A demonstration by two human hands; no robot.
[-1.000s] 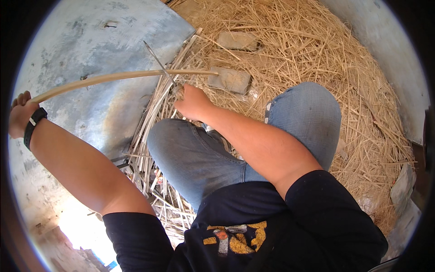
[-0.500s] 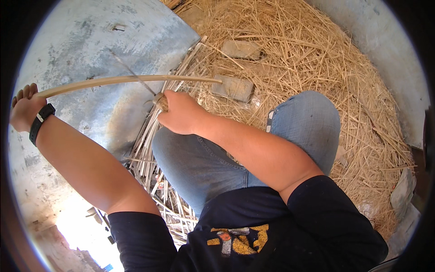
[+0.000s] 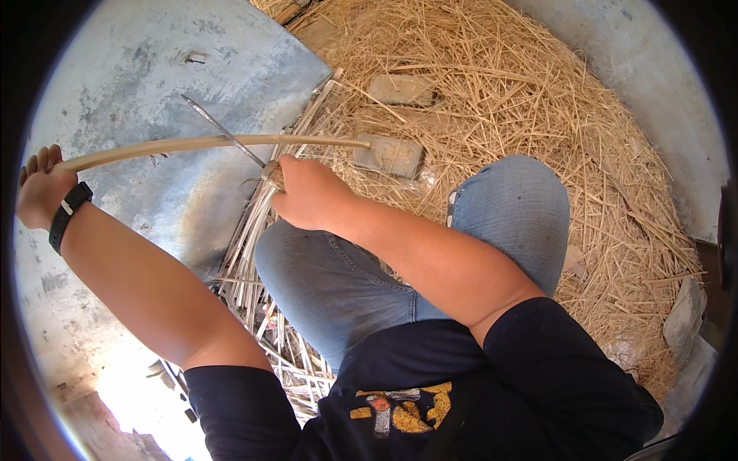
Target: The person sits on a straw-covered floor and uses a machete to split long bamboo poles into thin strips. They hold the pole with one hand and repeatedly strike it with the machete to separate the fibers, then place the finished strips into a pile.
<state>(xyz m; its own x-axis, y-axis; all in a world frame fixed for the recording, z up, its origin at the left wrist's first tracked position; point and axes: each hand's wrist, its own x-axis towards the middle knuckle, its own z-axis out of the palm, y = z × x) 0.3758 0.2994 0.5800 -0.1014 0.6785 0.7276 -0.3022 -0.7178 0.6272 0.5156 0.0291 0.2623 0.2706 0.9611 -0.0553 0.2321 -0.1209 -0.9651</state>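
Note:
A long, pale strip of split bamboo or cane (image 3: 184, 144) stretches in a slight bow from the far left. My left hand (image 3: 44, 188), wearing a black wristband, is closed round its left end. The strip's other end reaches a brick (image 3: 401, 160) lying in the straw. My right hand (image 3: 314, 192), above my left knee, is wrapped round the wooden handle (image 3: 272, 175) of a narrow knife (image 3: 206, 115). Its blade slants up and left, crossing the strip not far from the handle. Whether blade and strip touch, I cannot tell.
Loose straw and shavings (image 3: 523, 84) cover the floor ahead and to the right. A second brick (image 3: 401, 89) lies farther off. Thin pale strips (image 3: 242, 238) are heaped beside my left leg. Worn grey walls (image 3: 154, 69) stand left and right (image 3: 646, 84). A stone (image 3: 684, 315) lies at lower right.
The knife blade, smeared by motion before, now shows sharply and sits slightly lower. The strip also appears slightly lower. Both hands keep their hold, and the whole view has shifted slightly.

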